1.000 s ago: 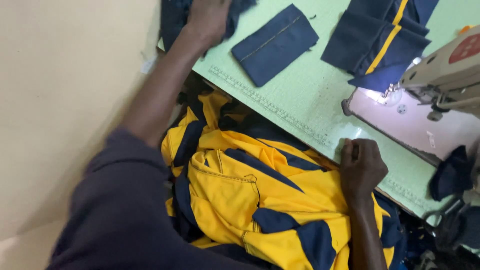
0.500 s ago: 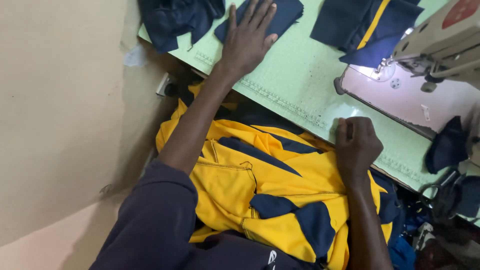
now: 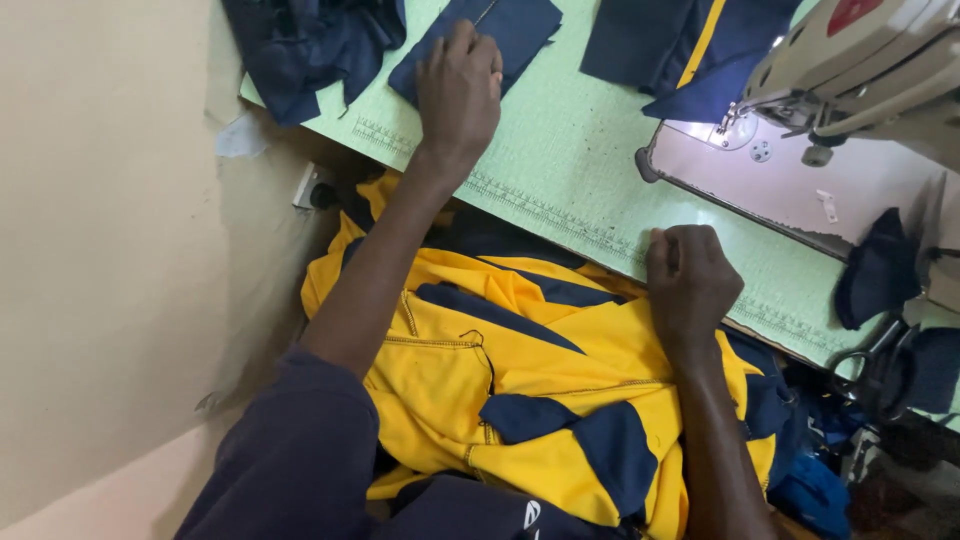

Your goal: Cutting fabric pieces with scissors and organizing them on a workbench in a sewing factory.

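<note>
The picture is bright and evenly lit, with soft light that seems to come from above. The strongest light is a small lamp under the sewing machine; it makes a white, washed-out glare on the pale plate below the needle. The green table is clear and its woven texture is sharp. The left hand throws only a faint, soft shadow on the dark blue cloth piece. The yellow and blue garment is well exposed, with deep shadows in its folds. The lower right corner is dim and hard to read. The beige wall looks flat and slightly soft.
</note>
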